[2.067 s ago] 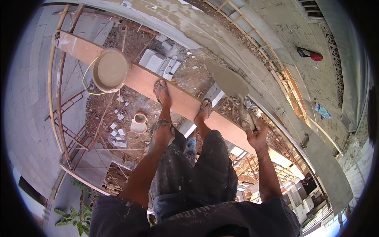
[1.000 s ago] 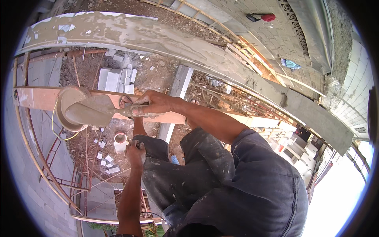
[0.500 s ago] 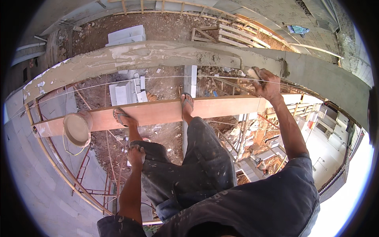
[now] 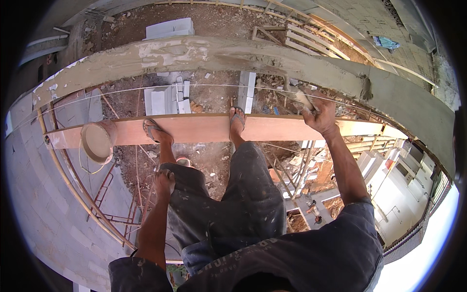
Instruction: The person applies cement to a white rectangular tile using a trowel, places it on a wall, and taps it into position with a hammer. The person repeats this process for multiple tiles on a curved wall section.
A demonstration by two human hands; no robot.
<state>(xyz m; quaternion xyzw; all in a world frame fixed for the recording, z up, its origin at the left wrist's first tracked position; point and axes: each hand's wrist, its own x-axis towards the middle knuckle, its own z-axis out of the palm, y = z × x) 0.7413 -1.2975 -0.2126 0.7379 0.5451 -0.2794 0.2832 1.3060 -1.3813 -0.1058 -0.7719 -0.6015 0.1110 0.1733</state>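
My right hand (image 4: 322, 117) is closed round a trowel (image 4: 302, 99), its blade smeared with grey mortar. The tool hangs just on the near side of a concrete beam (image 4: 214, 54) that has wet, uneven mortar along its left and middle. My left hand (image 4: 164, 183) rests against my left knee, fingers curled, with nothing seen in it. My sandalled feet stand on a reddish plank (image 4: 197, 129). On the plank's left part sits a bucket (image 4: 97, 142) of grey mix, tilted in view.
A taut white string (image 4: 204, 85) runs along the beam's near side. Far below the plank lie white blocks (image 4: 164, 100) and rubble. Bamboo poles and red scaffold (image 4: 103, 185) stand at left. A wooden pallet (image 4: 316, 41) lies beyond the beam. Another person (image 4: 314, 210) is far below at right.
My right hand and the trowel have come back from the beam, nearer to me and a little left. My left hand stays at the knee. The whole view has shifted slightly.
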